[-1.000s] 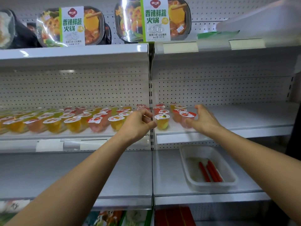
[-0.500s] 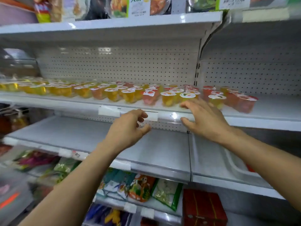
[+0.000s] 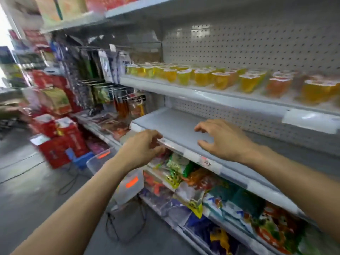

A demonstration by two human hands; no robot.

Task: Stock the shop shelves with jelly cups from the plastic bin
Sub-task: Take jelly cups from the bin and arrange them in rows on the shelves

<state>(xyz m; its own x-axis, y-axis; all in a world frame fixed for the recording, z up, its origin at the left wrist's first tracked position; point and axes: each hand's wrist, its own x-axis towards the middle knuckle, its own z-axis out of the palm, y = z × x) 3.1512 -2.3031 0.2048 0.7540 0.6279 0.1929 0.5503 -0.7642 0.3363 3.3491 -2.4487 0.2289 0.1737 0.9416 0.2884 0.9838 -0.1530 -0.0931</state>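
Rows of yellow and orange jelly cups (image 3: 220, 80) stand on the upper white shelf (image 3: 211, 97). A clear plastic bin (image 3: 128, 184) with orange handle marks sits on a wire stand below my left forearm, partly hidden by it. My left hand (image 3: 141, 150) hovers in front of the bare middle shelf's (image 3: 176, 126) front edge, fingers loosely curled, holding nothing. My right hand (image 3: 220, 138) hangs over that shelf with fingers spread and relaxed, empty.
Snack bags (image 3: 184, 173) fill the shelves under the bare one. Hanging packets on hooks (image 3: 103, 85) and red boxes (image 3: 60, 142) stand to the left. A blue stool (image 3: 81, 159) and a cable lie on the grey floor (image 3: 27, 181).
My view has swung left and down. Both hands have dropped from the jelly cup shelf to the bare shelf below. The bin has come into view.
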